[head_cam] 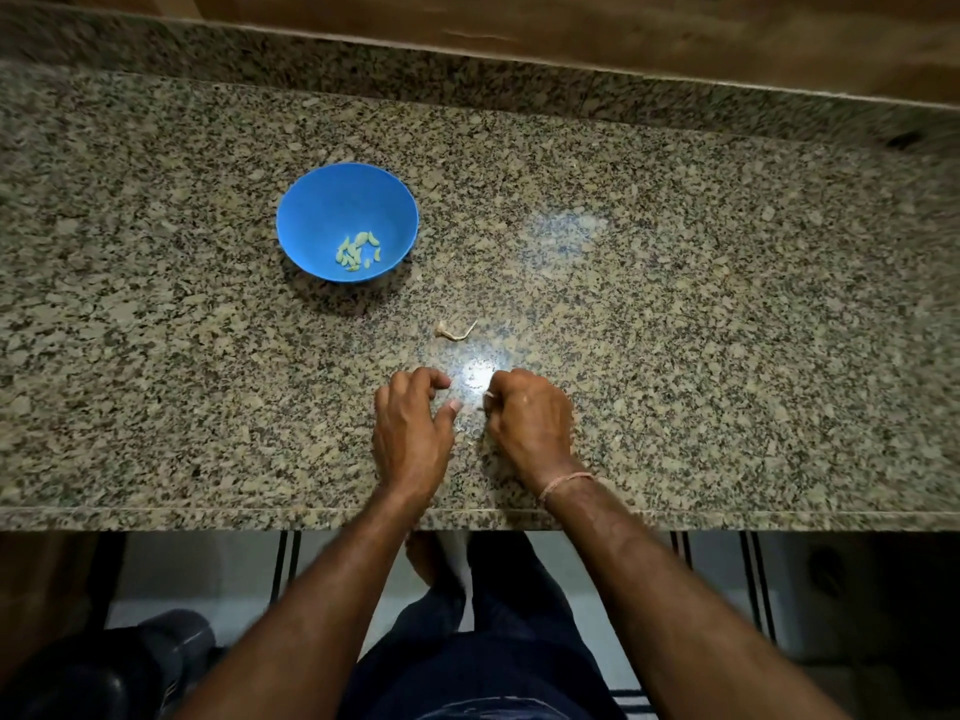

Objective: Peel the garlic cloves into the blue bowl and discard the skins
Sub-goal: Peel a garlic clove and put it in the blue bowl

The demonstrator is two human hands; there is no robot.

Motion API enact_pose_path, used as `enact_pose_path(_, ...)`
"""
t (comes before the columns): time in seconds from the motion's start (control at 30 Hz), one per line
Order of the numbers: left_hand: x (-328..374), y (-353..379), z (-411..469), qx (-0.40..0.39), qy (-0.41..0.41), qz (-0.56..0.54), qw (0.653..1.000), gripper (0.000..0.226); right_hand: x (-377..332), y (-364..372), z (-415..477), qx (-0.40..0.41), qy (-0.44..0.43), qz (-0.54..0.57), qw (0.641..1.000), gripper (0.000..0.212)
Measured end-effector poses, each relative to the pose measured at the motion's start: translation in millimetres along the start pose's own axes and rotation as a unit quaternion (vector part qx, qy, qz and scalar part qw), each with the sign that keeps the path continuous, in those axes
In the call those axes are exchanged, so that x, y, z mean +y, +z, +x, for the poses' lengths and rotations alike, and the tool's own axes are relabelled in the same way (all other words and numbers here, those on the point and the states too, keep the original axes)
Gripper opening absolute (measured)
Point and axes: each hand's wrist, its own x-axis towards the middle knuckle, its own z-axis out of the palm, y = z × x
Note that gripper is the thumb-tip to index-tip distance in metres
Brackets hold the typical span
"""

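Observation:
A blue bowl (347,194) stands on the granite counter, left of centre, with several peeled garlic cloves (358,249) lying in its bottom. A dry garlic stem with a bit of skin (455,331) lies on the counter in front of the bowl, to its right. My left hand (413,428) rests near the counter's front edge, fingers curled and apart, holding nothing. My right hand (527,415) is beside it, fingers closed around pale garlic skins that peek out at the thumb side. Small skin flakes (462,431) lie between the hands.
The speckled granite counter (675,304) runs the full width, with a raised back ledge and wood panelling behind. Its front edge (208,517) is just below my wrists. A dark bin-like object (130,667) sits on the floor at lower left.

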Motion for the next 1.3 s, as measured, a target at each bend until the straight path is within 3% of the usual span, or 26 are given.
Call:
enact_pose_path(0.13,3.2,-2.4,0.6,-0.014,0.008,-0.027,0.999,0.014,-6.9,-3.1,5.7,-0.020,0.028,-0.003,0.999,0.016)
enact_pose_path(0.2,10.7,-2.9,0.5,-0.041,0.002,-0.087,0.995,0.013,-6.7,-6.6,8.8,-0.064,0.093,0.129,0.985,0.011)
enact_pose_path(0.33,21.6,-9.9,3.7,-0.074,-0.081,-0.222,0.969,0.015,-3.8,-15.7,-3.0,-0.111,0.232,0.481,0.838,0.016)
enact_pose_path(0.37,21.3,-11.6,5.8,-0.088,-0.092,-0.249,0.960,0.014,-2.0,-16.8,-7.0,-0.115,0.246,0.525,0.807,0.015)
enact_pose_path(0.43,16.6,-13.7,10.2,-0.102,-0.097,-0.283,0.949,0.009,0.7,-17.9,-9.8,-0.118,0.247,0.559,0.783,0.011)
enact_pose_path(0.5,13.7,-14.4,12.5,-0.100,-0.088,-0.270,0.954,0.006,2.4,-16.3,-9.2,-0.109,0.233,0.549,0.795,0.008)
enact_pose_path(0.63,17.8,-13.7,13.2,-0.087,-0.050,-0.185,0.978,0.007,2.2,-9.7,-9.8,-0.056,0.155,0.458,0.873,0.006)
enact_pose_path(0.7,21.6,-12.9,13.6,-0.083,-0.072,-0.202,0.973,0.009,4.1,-11.5,-6.9,-0.067,0.155,0.445,0.880,0.007)
enact_pose_path(0.77,23.8,-11.5,14.4,-0.082,-0.085,-0.218,0.969,0.011,7.3,-12.9,-4.5,-0.095,0.146,0.427,0.887,0.022)
enact_pose_path(0.9,25.1,-11.7,14.5,-0.090,-0.094,-0.232,0.964,0.012,7.3,-13.2,-4.6,-0.135,0.155,0.450,0.869,0.034)
enact_pose_path(1.1,23.8,-11.4,15.0,-0.091,-0.104,-0.225,0.964,0.015,5.4,-14.1,-3.6,-0.091,0.111,0.393,0.908,0.027)
enact_pose_path(1.3,24.7,-10.2,7.2,-0.022,-0.117,-0.194,0.974,0.017,9.0,-9.8,-2.1,-0.017,0.155,0.401,0.903,0.007)
